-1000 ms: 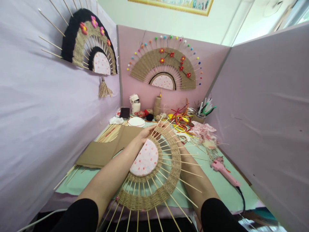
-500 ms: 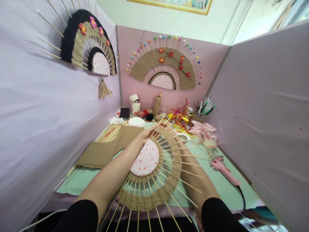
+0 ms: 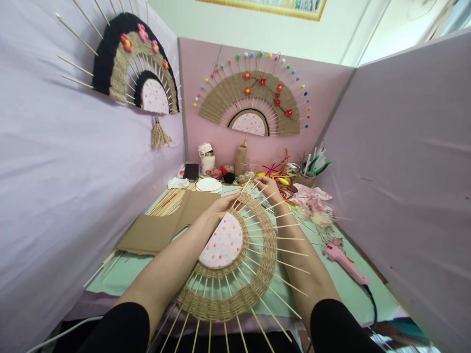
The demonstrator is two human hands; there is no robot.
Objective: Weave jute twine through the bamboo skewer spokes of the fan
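A half-round woven fan [image 3: 270, 250] stands tilted in front of me, its rows of twine wound between thin sticks that spread outward. At its core sits a white half-disc [image 3: 222, 240] with pinkish-red dots. My left hand [image 3: 225, 203] is closed on the fan's upper end, fingers partly hidden behind the weave. Just to the right of that end, among the stick tips, my right hand [image 3: 268, 188] is closed in a pinch. What lies between its fingertips is too small to make out.
Brown cardboard [image 3: 150, 233] and loose sticks lie left. A pink glue gun [image 3: 346, 262] rests at right, its cord running off the edge. Behind are a twine cone [image 3: 240, 161], a white bottle [image 3: 206, 159] and crumpled cloth [image 3: 311, 193]. Finished fans [image 3: 250, 93] hang on the partitions.
My right hand has come out from behind the fan's upper end and moved right, its fingers now pinched. My left hand and the fan stay nearly in place.
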